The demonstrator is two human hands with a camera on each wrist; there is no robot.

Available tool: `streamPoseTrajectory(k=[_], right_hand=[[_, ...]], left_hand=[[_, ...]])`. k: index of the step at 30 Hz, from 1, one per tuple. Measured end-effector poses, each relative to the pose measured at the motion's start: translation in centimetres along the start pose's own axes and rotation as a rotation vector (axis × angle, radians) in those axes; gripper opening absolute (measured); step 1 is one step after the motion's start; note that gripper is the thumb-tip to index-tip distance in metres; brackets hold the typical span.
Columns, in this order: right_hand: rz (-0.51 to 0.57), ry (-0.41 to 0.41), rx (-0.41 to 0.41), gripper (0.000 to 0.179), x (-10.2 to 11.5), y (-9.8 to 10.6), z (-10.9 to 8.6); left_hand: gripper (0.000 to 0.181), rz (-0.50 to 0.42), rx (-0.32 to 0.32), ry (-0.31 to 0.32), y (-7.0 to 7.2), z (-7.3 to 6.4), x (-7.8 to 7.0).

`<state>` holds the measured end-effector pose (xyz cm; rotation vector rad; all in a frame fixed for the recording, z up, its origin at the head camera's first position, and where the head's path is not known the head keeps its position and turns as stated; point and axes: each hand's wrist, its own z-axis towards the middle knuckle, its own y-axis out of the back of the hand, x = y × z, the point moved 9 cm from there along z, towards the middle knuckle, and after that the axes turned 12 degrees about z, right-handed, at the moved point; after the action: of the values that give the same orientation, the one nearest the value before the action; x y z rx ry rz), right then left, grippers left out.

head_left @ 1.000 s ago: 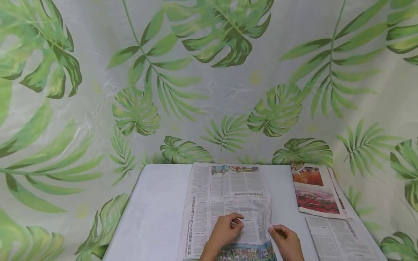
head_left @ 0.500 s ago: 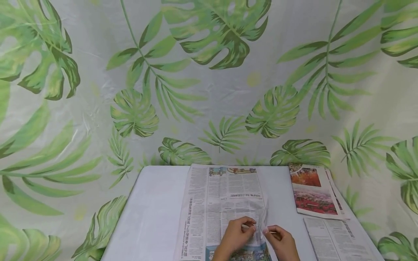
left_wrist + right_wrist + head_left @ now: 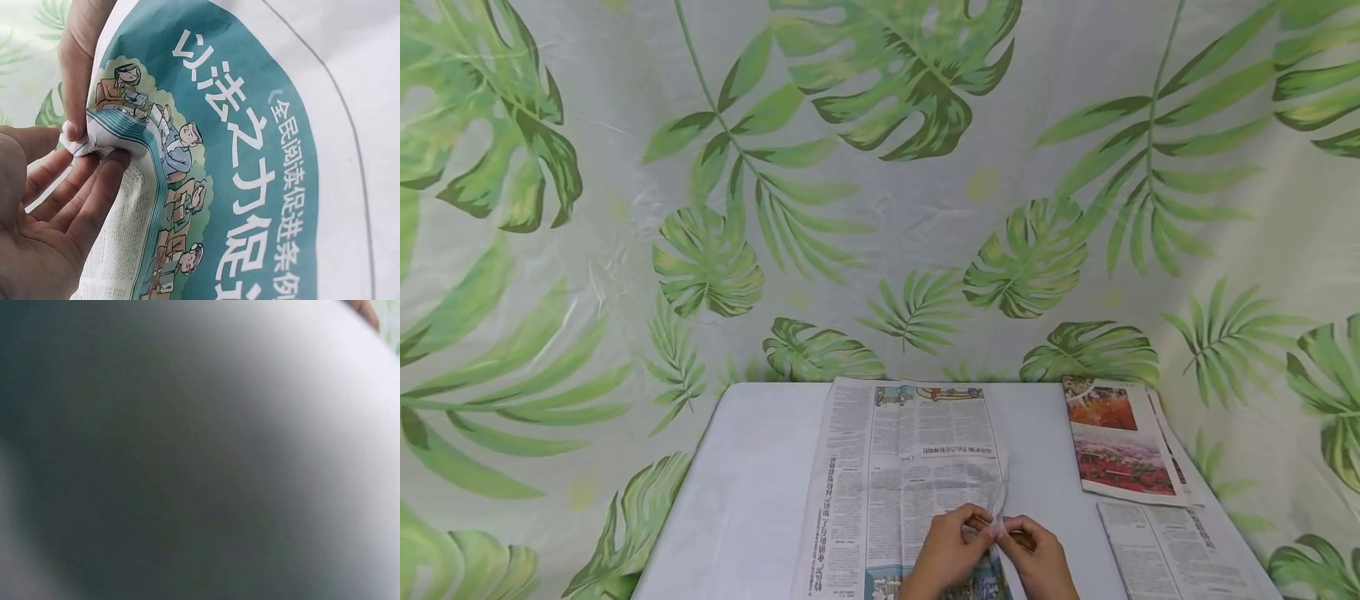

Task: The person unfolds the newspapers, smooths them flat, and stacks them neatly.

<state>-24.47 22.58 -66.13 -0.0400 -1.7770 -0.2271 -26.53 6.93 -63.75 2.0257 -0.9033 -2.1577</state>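
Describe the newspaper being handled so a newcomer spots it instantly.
Find the white table before the leaf-print backdrop. The newspaper lies near its middle, coloured drawings at the far edge. Unlike the photo page or text sheet, left hand and right hand grip it.

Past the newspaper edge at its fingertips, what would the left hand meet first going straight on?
Most likely the right hand, which pinches the same newspaper; any gap between them is unclear.

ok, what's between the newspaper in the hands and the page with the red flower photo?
Only bare white tabletop, seen in the head view: the newspaper and the photo page lie apart.
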Motion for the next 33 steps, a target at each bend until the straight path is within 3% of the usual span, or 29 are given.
streamPoseTrajectory(k=[6,11,17,22,28,33], right_hand=[[-0.004,0.024,-0.005,0.022,0.3,-0.4,-0.1],[-0.016,0.041,-0.004,0.018,0.5,-0.6,-0.3],[-0.025,0.034,0.015,0.023,0.4,-1.0,-0.6],[-0.013,0.011,0.022,0.024,-0.3,-1.0,-0.4],[0.03,0.033,0.06,0.027,-0.6,-1.0,-0.5],[0.074,-0.012,0.116,0.035,-1.2,-0.8,-0.6]], left_hand=[[0.012,0.028,-0.092,0.024,0.3,0.1,0.2],[0.018,0.09,-0.18,0.042,0.5,0.2,0.4],[0.018,0.121,-0.242,0.08,0.8,-0.1,0.3],[0.017,0.131,-0.263,0.096,1.0,-0.2,0.1],[0.016,0.105,-0.24,0.114,0.8,-0.1,0.3],[0.014,0.099,-0.222,0.116,0.6,0.0,0.7]])
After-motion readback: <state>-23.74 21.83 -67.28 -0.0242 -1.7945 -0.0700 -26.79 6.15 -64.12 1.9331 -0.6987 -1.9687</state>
